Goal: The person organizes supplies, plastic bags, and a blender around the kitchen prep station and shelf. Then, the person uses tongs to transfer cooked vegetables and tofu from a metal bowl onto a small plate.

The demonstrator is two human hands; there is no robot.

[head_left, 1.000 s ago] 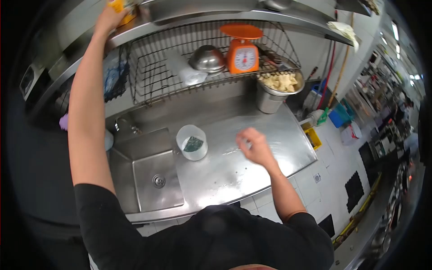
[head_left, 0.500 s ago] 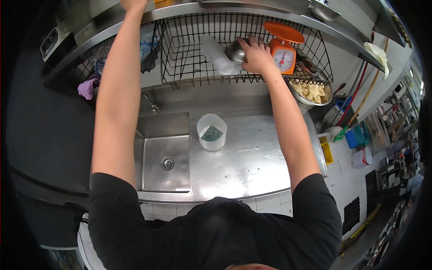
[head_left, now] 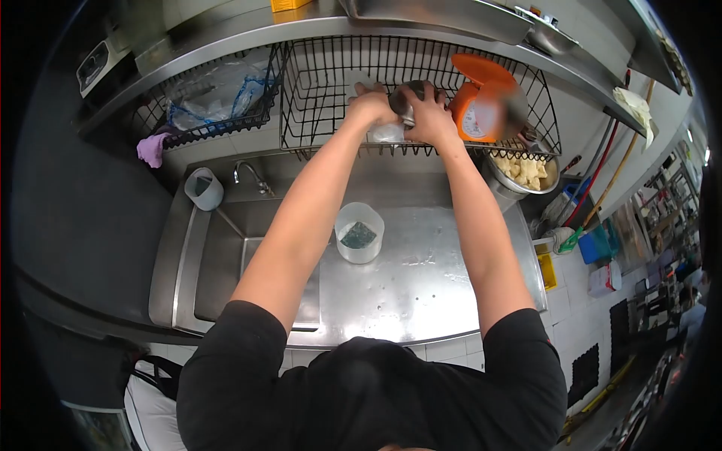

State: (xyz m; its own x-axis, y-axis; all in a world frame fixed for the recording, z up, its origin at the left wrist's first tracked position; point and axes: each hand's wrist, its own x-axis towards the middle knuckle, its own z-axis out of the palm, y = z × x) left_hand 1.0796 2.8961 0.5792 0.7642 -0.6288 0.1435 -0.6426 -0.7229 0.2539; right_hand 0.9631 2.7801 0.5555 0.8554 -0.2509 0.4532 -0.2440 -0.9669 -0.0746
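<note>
Both my hands reach into the black wire basket (head_left: 316, 113) above the counter. My right hand (head_left: 432, 116) has its fingers wrapped over the metal bowls (head_left: 404, 101). Beside them my left hand (head_left: 368, 107) touches the near left side, its fingers partly hidden behind the bowls and a clear plastic bag (head_left: 387, 133). An orange scale (head_left: 481, 113) stands just right of my right hand, with its pan tilted. On the steel counter below, a translucent white tub (head_left: 359, 244) holds a dark green piece.
A sink with a tap (head_left: 252, 177) and a grey cup (head_left: 204, 189) lies at the left. Bowls of pale dough-like pieces (head_left: 523, 169) stand at the back right. A steel shelf (head_left: 323, 26) overhangs the basket; an orange box (head_left: 289, 4) rests on it.
My left hand has come down from the upper shelf, where it held a yellow-orange box, to the basket. My right hand has risen from above the counter to the bowls. The scale now leans.
</note>
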